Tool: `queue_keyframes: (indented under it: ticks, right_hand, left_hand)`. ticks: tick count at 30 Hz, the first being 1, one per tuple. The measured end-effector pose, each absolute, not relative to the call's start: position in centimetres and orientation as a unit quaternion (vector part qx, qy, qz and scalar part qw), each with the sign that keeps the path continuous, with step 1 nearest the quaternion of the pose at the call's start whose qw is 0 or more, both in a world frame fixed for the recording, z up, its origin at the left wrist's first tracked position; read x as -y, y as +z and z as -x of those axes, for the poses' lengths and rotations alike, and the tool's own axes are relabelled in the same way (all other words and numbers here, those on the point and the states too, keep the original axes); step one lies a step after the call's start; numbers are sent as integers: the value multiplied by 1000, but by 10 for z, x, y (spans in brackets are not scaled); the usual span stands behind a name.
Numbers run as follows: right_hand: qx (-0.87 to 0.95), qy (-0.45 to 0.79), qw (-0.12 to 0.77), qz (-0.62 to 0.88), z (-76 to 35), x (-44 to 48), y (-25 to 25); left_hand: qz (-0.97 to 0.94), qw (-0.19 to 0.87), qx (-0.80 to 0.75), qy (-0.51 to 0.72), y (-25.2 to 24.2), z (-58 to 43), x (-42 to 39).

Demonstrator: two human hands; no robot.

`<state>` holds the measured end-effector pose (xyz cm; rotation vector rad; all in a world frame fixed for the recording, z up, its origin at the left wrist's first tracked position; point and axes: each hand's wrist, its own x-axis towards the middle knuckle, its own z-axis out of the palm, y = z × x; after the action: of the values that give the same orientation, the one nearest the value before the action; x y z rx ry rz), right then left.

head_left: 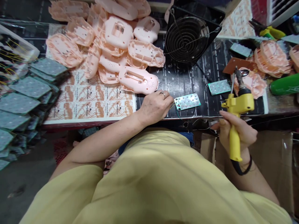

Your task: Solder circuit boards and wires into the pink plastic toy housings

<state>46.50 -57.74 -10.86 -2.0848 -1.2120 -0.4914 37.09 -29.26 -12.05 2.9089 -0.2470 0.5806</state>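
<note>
My right hand [238,130] is wrapped around the grip of a yellow soldering gun [240,104], whose tip points away from me over the right of the bench. At the bench's front edge, my left hand [155,107] has its fingers pinched together on a thin wire [172,106] beside a small circuit board [188,101]; the fingertips are partly hidden. That board lies flat, its silvery dotted face up, with a green wire hanging from its left end. A second circuit board [219,87] rests to the right, left of the soldering gun.
Pink plastic shells [139,79] are heaped at the back left. A black fan [187,39] stands behind the board. Stacked circuit boards [25,87] fill the far left. On the right are more shells [272,59], a green can [285,84] and yellow-handled pliers [272,32].
</note>
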Motion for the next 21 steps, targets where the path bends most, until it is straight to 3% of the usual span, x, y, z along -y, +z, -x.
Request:
queue_keyframes:
  ticks: [3, 10, 21]
  right_hand:
    - [480, -234, 341, 774, -463, 559, -108]
    - [461, -195, 406, 765, -462, 534, -133]
    - [438, -236, 283, 820, -480, 505, -144]
  left_hand:
    - [-973, 82, 86, 200, -120, -370, 292]
    - [-963, 95, 129, 219, -120, -370, 290]
    - [-961, 144, 82, 223, -122, -368, 289]
